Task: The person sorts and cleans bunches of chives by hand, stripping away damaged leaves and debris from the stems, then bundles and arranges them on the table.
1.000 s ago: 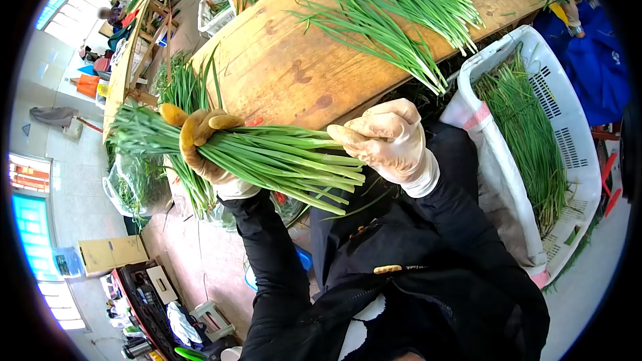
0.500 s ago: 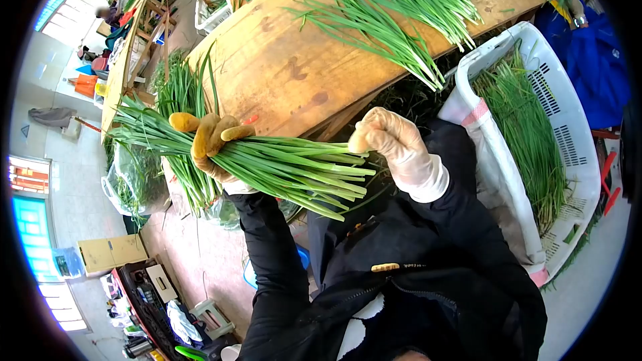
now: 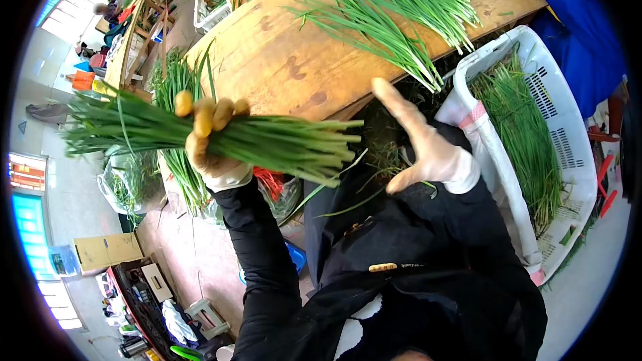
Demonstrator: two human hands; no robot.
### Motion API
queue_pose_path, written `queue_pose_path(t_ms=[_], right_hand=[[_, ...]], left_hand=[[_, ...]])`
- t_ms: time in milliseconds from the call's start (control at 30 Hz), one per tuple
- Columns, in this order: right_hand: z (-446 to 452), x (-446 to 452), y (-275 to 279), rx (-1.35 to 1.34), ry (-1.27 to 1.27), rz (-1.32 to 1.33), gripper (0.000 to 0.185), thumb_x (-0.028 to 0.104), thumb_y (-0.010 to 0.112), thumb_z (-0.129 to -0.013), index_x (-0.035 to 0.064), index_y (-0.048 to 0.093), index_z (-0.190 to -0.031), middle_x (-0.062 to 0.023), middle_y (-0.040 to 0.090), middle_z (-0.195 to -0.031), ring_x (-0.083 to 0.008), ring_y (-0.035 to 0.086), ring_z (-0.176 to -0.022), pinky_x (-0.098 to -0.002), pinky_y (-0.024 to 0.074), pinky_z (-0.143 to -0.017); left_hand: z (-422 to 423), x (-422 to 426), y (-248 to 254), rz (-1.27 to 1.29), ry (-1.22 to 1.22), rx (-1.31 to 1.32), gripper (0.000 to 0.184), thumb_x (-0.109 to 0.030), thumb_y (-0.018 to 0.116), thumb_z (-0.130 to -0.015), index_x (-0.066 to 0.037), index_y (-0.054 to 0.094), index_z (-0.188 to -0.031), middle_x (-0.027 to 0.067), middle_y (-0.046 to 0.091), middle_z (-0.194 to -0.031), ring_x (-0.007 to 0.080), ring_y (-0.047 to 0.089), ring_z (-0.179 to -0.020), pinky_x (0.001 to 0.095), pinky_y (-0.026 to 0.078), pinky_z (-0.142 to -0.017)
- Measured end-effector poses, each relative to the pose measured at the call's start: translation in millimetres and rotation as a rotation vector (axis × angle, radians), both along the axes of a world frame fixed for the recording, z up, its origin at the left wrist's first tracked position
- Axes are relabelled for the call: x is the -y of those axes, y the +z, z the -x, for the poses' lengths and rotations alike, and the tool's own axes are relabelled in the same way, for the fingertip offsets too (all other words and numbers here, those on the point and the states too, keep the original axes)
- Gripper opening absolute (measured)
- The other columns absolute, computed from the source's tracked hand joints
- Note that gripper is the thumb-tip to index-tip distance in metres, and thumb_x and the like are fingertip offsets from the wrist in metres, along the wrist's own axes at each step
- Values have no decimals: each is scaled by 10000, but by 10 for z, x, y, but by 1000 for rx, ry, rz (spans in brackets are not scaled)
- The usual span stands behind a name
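Observation:
My left hand [image 3: 212, 135], in a soiled glove with yellowed fingertips, is wrapped round a bunch of garlic chives [image 3: 287, 144]. The bunch lies level, its pale cut ends to the right and its leafy tips, somewhat blurred, to the left. Right of the stem ends, my right hand [image 3: 428, 144] is gloved too, with thumb and fingers spread wide and nothing held. A few loose chive blades [image 3: 334, 184] hang over my dark apron between the hands. More chives [image 3: 408, 13] are laid on the wooden table [image 3: 281, 73] in front of me.
A white plastic crate [image 3: 582, 180] of chives stands at my right. Beyond it shows a co-worker's blue sleeve [image 3: 575, 40]. Another chive bunch [image 3: 177, 93] rests at the table's left end, near red ties [image 3: 269, 180] and a plastic bag [image 3: 291, 197]. A white stool [image 3: 207, 317] stands lower left.
My left hand has shifted the bunch slightly left. My right hand has come off the stem ends, moved right and opened. Loose blades now show below. The blue-sleeved arm has moved at the upper right.

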State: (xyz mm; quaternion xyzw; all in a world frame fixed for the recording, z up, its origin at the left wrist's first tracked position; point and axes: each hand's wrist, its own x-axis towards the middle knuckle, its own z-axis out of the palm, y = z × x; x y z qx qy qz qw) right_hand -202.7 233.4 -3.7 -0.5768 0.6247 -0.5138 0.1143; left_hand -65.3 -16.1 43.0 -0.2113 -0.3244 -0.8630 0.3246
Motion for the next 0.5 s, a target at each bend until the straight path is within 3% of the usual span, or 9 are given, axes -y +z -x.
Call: queue_pose_path(t_ms=[67, 100, 133, 200, 300, 333, 400, 433, 500], right_hand=[[-95, 357, -25, -226, -33, 61, 1078, 412, 753, -555, 64, 130, -1363, -174, 272, -1357, -322, 255, -1253, -406, 199, -1016], [-123, 576, 26, -209, -116, -22, 1032, 368, 751, -574, 72, 147, -1358, -182, 325, -1317, -321, 317, -1214, -396, 264, -977], [-143, 804, 70, -189, -198, -106, 989, 324, 748, -593, 81, 164, -1354, -189, 378, -1277, -320, 378, -1176, -387, 329, -939], [-175, 1296, -184, 102, -289, 263, 749, 203, 706, -637, 96, 324, -1272, -171, 547, -1051, -311, 552, -942, -361, 453, -758], [-81, 1547, -114, 172, -265, 342, 473, 116, 643, -665, 103, 470, -1104, -132, 603, -829, -309, 595, -722, -348, 479, -617], [-30, 1609, -187, 170, -263, 343, 473, 116, 643, -665, 103, 470, -1104, -132, 603, -829, -309, 595, -722, -348, 479, -617], [85, 1787, -505, 331, -167, 277, 283, 166, 645, -663, 92, 555, -921, -124, 609, -744, -308, 593, -713, -376, 472, -619], [191, 1791, -647, 108, -274, 61, 229, 228, 641, -660, 91, 592, -838, -143, 607, -731, -302, 592, -725, -364, 472, -637], [198, 1786, -628, 97, -295, -75, 228, 191, 646, -674, 71, 593, -861, -128, 621, -774, -255, 601, -742, -323, 468, -652]], left_hand=[[123, -118, 150, 114, 120, 149, 387, -69, 603, -713, -130, 386, -1026, -20, 477, -741, 142, 467, -752, 430, 392, -882], [189, -54, 175, 259, 69, 127, 399, -67, 588, -753, -100, 389, -1098, -10, 492, -835, 154, 482, -836, 468, 315, -964], [250, -185, 283, 276, 206, 181, 418, -94, 572, -774, -49, 403, -1154, 7, 490, -852, 154, 482, -845, 461, 326, -956], [433, -261, 448, 297, 327, 152, 432, -113, 557, -786, -19, 417, -1185, 28, 513, -849, 161, 502, -831, 441, 366, -931], [511, -229, 736, 448, 580, 243, 506, -134, 597, -759, -14, 409, -1213, 67, 580, -809, 140, 557, -752, 382, 440, -850], [520, -169, 773, 556, 606, 276, 519, -140, 607, -752, -19, 409, -1216, 74, 593, -828, 133, 563, -755, 358, 444, -837], [503, -178, 738, 730, 624, 519, 545, -108, 616, -732, -32, 404, -1228, 87, 610, -869, 131, 567, -753, 301, 450, -782], [539, -120, 563, 722, 619, 600, 517, -60, 633, -707, -35, 447, -1188, 76, 616, -878, 126, 565, -760, 266, 451, -722], [658, 129, 214, 674, 612, 568, 367, -27, 648, -693, -33, 527, -1039, 61, 613, -875, 130, 571, -759, 264, 469, -677]])
